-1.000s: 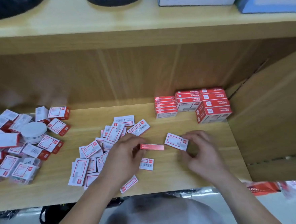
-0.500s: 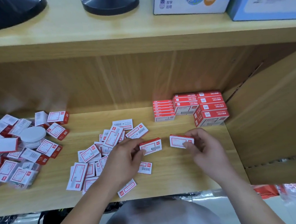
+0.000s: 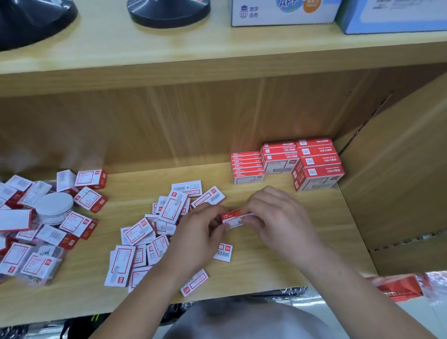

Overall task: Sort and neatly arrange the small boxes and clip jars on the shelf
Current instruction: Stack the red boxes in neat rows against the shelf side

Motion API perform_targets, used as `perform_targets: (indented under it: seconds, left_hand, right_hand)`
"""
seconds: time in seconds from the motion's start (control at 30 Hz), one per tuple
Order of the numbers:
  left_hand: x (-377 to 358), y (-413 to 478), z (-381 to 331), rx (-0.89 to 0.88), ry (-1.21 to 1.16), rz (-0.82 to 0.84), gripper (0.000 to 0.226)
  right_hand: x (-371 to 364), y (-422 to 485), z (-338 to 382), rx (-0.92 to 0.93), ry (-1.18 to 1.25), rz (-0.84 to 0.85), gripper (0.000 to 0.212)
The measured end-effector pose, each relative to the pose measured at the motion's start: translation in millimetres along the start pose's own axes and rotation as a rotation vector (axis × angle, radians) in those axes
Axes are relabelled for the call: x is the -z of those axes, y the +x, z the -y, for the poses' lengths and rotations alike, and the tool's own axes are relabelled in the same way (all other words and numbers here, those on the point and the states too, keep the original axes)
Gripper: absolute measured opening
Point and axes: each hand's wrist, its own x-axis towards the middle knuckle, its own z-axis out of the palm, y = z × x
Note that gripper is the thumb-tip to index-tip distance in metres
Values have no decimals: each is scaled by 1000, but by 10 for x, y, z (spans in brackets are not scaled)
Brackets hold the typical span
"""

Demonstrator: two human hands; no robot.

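Both hands, left hand (image 3: 200, 234) and right hand (image 3: 276, 218), have fingers clamped on small boxes (image 3: 235, 218) pressed together above the shelf (image 3: 290, 265). Left of the fingers, the loose pile (image 3: 153, 235) could scatter if brushed. Beyond them, the neat stacks (image 3: 288, 162) could topple if bumped.

Bright, even indoor light falls on the pale wooden shelf (image 3: 251, 273), with only soft shadows under the hands. The recess at the back of the shelf is dimmer. Wide-angle distortion bends the frame edges. The fingers (image 3: 249, 210) and left-edge boxes (image 3: 16, 252) are slightly blurred.
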Motion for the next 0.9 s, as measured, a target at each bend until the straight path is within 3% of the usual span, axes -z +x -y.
perform_targets:
  seconds: [0.13,0.23,0.33,0.47,0.53,0.63,0.9]
  left_hand:
    - [33,42,46,-8,-5,38,34]
    - [23,33,30,-27,-14,120,46]
    - [-11,13,-5,-55,20,131,53]
    - [-13,27,23,-103,51,117,42]
    - [-14,23,20,-100,52,87,40]
    - [-44,30,-19,-88,160,57,39]
    - [-175,295,-240,-126,321,23,35]
  right_hand:
    - [-139,-42,-21,-79,-63,-16,39]
    - [-234,-129,-21,-151,-110,50,44]
    - [-262,-160,-43,-271,-22,81,52]
    - [-191,-217,-159,-454,198,108,68]
    - [-135,-299,-248,-558,205,106,49]
    - [-147,-417,-251,-547,166,109,15]
    - [-228,-266,-314,-566,158,9,14]
